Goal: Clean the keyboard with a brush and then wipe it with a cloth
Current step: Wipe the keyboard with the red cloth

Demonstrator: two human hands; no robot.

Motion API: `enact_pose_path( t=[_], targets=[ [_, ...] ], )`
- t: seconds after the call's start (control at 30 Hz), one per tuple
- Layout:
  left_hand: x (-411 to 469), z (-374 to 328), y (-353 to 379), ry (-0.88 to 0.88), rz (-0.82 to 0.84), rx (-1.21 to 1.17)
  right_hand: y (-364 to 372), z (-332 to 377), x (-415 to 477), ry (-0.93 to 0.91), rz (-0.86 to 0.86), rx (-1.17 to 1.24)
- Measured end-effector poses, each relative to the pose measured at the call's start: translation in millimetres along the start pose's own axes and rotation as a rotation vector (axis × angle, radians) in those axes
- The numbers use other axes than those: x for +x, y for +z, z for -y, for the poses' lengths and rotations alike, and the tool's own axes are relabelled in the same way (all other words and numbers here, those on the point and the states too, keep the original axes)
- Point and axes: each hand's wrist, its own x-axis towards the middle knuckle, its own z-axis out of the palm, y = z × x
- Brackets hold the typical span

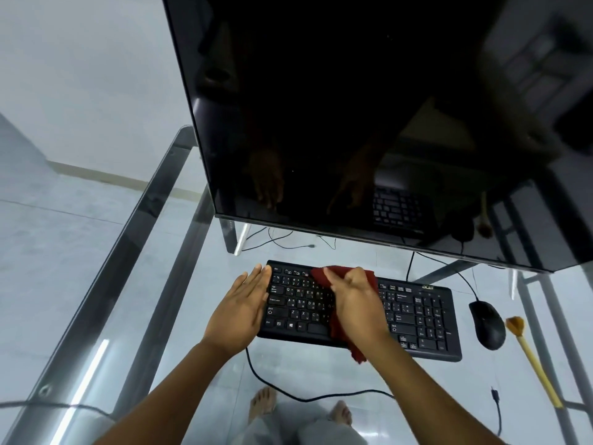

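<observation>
Keyboard point(423, 319) under cloth point(319, 278), R hand point(356, 303)

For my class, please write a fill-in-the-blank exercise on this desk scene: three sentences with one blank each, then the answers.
1. The right hand holds a dark red ____ on the keyboard.
2. The left hand rests open against the keyboard's ____ end.
3. The brush lies to the right of the ____.

Missing words: cloth; left; mouse.

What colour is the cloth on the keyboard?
Dark red; the cloth shows best in the head view.
</observation>
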Motion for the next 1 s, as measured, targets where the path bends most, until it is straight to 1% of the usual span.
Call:
enact_pose_path(
  t=[0.03,0.07,0.1,0.17,0.2,0.23,0.27,0.3,0.33,0.37,0.4,0.47,0.5,0.53,0.57,0.6,0.63,0.67,0.7,0.77,0.8,0.83,0.87,0.93,0.97,1.0],
  targets=[
    [0,0,0,-0.002,0.001,0.0,4,0,-6,0.015,0.02,0.043],
    [1,0,0,-0.003,0.005,-0.002,12,2,-15,0.033,0.086,0.024],
    [1,0,0,-0.003,0.007,-0.005,22,4,-25,0.023,0.181,-0.044],
    [1,1,-1,0.001,0.011,-0.009,38,-2,-32,-0.118,0.303,-0.196],
    [1,1,-1,0.005,0.009,-0.008,36,-3,-26,-0.192,0.301,-0.245],
    [1,1,-1,0.006,0.003,-0.006,30,-2,-16,-0.239,0.268,-0.265],
    [1,0,-1,0.004,-0.004,-0.007,24,-4,-5,-0.267,0.191,-0.262],
    [0,0,-1,0.002,-0.006,-0.011,21,-5,3,-0.25,0.112,-0.216],
    [0,0,0,0.0,-0.004,-0.013,21,-1,2,-0.2,0.076,-0.136],
    [0,0,0,0.0,-0.003,-0.01,27,-1,-2,-0.154,0.089,-0.088],
    [0,1,0,0.001,0.0,-0.005,35,-1,-8,-0.116,0.143,-0.088],
    [0,2,-1,0.009,0.003,-0.001,44,1,-27,-0.151,0.251,-0.204],
    [1,2,-1,0.012,0.0,-0.002,39,-1,-28,-0.178,0.251,-0.21],
    [1,2,-1,0.011,-0.004,-0.004,31,-4,-22,-0.137,0.217,-0.184],
    [1,1,-1,0.007,-0.008,-0.004,22,-9,-11,-0.116,0.13,-0.134],
    [1,0,-1,0.005,-0.01,-0.002,12,-10,-3,-0.049,0.024,-0.042],
    [1,0,0,0.005,-0.011,0.0,9,-12,2,0.005,-0.051,-0.001],
    [1,0,0,0.003,-0.012,0.0,10,-10,2,0.032,-0.066,0.038],
    [0,1,0,-0.001,-0.01,-0.003,18,-7,-2,0.006,-0.038,-0.004],
    [0,2,0,-0.002,-0.005,-0.008,35,1,-20,-0.041,0.14,-0.109],
    [0,2,0,0.001,-0.003,-0.01,38,5,-26,-0.039,0.203,-0.121],
    [0,1,-1,-0.001,-0.005,-0.014,35,3,-23,-0.091,0.183,-0.177],
    [0,-1,-2,-0.01,-0.009,-0.022,28,0,-17,-0.137,0.117,-0.222],
    [1,-2,-3,-0.021,-0.013,-0.036,8,-12,5,-0.067,-0.011,-0.292],
    [1,-2,-3,-0.013,-0.011,-0.031,3,-16,15,-0.026,-0.058,-0.376],
    [0,-3,-3,-0.007,-0.009,-0.024,3,-16,22,-0.027,-0.081,-0.492]
  ],
)
